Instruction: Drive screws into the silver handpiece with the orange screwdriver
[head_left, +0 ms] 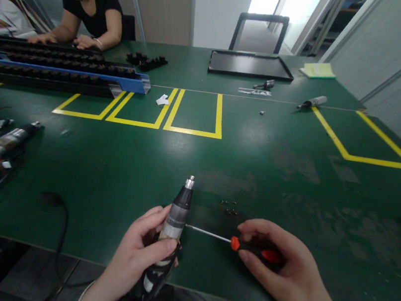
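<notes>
My left hand (147, 243) is wrapped round a cylindrical power tool (176, 220) with a silver and black body, held nearly upright at the table's front edge, its metal tip pointing up and away. A screwdriver (210, 233) with a black and red handle lies in the closed fingers of my right hand (274, 262). Its shaft points left, and the tip meets the side of the tool's grey collar. Several small screws (231, 211) lie on the green table just beyond, between the two hands.
Another cylindrical tool (9, 139) and cables lie at the left. Blue and black rails (120, 80) stretch across the far left, with a person (96, 14) behind them. A black tray (251, 65), a grey screwdriver (313, 103) and yellow paper (318, 70) sit at the back.
</notes>
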`<control>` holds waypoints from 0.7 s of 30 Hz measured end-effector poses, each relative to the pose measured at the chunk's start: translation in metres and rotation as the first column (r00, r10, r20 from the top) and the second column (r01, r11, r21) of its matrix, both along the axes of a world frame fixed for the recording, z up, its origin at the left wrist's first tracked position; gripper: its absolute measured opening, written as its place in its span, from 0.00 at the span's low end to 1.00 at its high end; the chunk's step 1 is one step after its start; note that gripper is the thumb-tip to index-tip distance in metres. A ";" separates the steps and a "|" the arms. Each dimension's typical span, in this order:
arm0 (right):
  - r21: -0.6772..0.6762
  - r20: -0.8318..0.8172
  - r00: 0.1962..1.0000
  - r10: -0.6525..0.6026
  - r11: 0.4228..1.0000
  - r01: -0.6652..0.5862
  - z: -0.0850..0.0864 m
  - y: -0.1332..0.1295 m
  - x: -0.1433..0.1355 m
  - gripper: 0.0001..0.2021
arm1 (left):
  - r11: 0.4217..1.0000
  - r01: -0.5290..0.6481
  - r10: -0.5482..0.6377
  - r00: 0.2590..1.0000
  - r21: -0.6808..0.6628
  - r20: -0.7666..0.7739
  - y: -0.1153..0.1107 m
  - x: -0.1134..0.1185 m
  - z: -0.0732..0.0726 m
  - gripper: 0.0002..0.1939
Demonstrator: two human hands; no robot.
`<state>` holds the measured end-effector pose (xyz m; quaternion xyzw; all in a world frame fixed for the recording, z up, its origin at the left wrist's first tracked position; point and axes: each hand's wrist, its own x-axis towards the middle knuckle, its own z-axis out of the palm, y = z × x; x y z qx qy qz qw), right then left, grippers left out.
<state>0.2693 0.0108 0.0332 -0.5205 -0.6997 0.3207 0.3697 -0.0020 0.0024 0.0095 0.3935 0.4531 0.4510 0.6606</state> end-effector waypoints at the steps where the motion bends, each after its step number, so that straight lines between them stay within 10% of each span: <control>1: 0.009 0.012 1.000 0.009 1.000 -0.009 -0.001 0.000 0.001 0.12 | 1.000 0.002 -0.002 1.000 0.000 -0.002 0.000 0.000 0.000 0.18; 21: 0.042 0.010 0.998 0.063 0.997 -0.063 0.001 -0.002 0.001 0.08 | 1.000 0.005 -0.005 1.000 0.002 -0.007 0.000 0.001 -0.001 0.19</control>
